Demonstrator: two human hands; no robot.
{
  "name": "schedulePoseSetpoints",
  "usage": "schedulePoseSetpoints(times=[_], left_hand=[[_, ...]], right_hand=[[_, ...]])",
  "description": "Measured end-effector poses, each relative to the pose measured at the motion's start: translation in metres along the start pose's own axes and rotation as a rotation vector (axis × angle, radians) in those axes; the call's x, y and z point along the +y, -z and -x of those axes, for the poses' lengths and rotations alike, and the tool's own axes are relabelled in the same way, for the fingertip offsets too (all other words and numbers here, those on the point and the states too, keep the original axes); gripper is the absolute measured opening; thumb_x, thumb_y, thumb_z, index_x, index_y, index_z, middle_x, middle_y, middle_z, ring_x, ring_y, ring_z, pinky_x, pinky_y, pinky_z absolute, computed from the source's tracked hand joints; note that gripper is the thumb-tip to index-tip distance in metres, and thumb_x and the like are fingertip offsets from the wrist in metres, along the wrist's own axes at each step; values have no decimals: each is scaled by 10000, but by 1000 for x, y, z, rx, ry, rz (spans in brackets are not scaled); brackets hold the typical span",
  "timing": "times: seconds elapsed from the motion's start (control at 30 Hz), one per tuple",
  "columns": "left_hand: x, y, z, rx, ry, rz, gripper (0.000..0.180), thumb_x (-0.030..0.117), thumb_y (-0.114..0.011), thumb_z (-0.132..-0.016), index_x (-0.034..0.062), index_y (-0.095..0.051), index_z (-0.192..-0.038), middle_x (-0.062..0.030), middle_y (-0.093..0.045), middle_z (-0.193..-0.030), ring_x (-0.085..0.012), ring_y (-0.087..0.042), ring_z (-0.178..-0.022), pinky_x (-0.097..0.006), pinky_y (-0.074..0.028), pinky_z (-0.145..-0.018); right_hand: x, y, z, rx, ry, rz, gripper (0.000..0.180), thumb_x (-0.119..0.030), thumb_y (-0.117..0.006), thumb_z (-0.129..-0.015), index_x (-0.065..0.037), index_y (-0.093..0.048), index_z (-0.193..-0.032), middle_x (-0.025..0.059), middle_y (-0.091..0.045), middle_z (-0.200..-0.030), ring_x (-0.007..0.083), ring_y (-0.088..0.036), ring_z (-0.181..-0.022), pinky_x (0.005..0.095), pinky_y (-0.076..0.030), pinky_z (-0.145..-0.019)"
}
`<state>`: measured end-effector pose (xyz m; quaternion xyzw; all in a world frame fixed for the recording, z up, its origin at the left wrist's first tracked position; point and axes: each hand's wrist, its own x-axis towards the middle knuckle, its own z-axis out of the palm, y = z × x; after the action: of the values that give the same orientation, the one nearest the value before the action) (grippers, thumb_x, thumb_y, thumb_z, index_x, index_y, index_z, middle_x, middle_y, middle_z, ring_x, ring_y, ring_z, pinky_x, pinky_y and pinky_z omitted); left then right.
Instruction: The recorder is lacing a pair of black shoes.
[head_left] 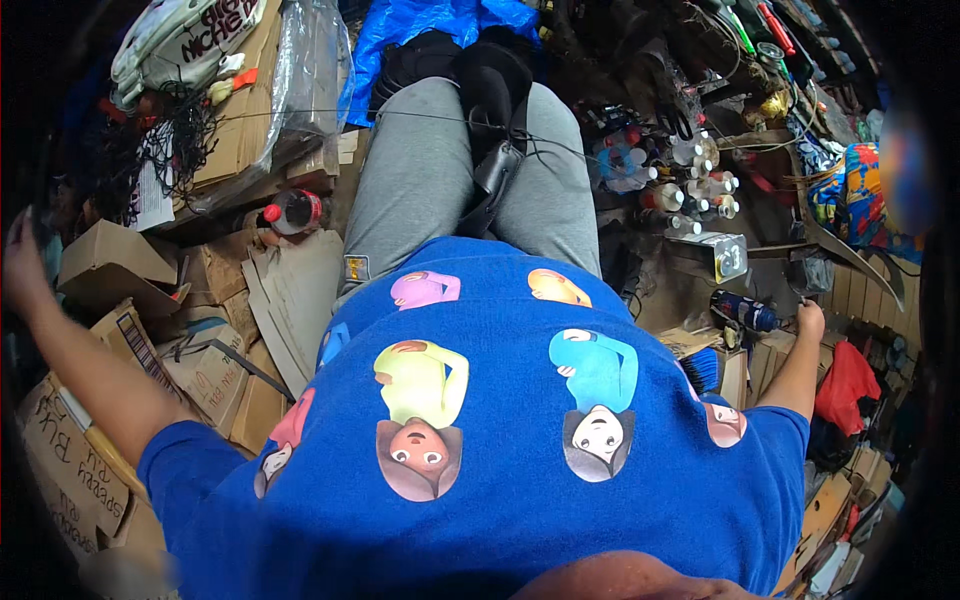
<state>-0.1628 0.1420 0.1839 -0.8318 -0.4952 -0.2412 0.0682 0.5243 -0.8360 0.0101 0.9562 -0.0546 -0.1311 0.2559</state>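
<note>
Both my arms are spread wide, out to the two sides. My left hand point(22, 255) is at the dark left rim, fingers drawn together; what they hold, if anything, is lost in shadow. Far to the right, my right hand point(811, 320) is closed near a dark blue can point(745, 311); its grip is too small to make out. A black, shoe-like item point(492, 85) sits between my knees, with a dark leathery strap point(495, 172) below it. A thin dark cord point(420, 114) crosses my legs by this item; its ends fade into the clutter at both sides.
Cardboard boxes point(115, 260), flat cardboard sheets point(292, 300) and a red-capped bottle point(292, 212) crowd my left. Small bottles point(690, 195), a clear square container point(730, 257) and a red plastic bag point(848, 385) lie right. Blue plastic sheeting point(385, 25) is ahead.
</note>
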Motion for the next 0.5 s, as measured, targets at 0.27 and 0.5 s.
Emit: schedulePoseSetpoints(times=[0.27, 0.5], left_hand=[[303, -167, 183, -553, -659, 873, 377, 47, -574, -851, 102, -651, -1216, -172, -639, -1202, -277, -624, -1096, -371, -488, -936], [357, -177, 203, -830, -544, 765, 257, 308, -634, -899, 59, -690, -929, -163, -664, -788, -332, -640, -735, -407, -491, -680]], right_hand=[[-343, 54, 179, 3, 1170, -990, 457, -352, -713, -850, -204, -642, -1277, 87, -565, -891, 214, -573, -899, 334, -467, -815], [-421, 136, 285, -231, 1244, -1088, 193, -220, -683, -898, -48, -632, -967, 27, -551, -905, 113, -517, -874, 257, -425, -784]])
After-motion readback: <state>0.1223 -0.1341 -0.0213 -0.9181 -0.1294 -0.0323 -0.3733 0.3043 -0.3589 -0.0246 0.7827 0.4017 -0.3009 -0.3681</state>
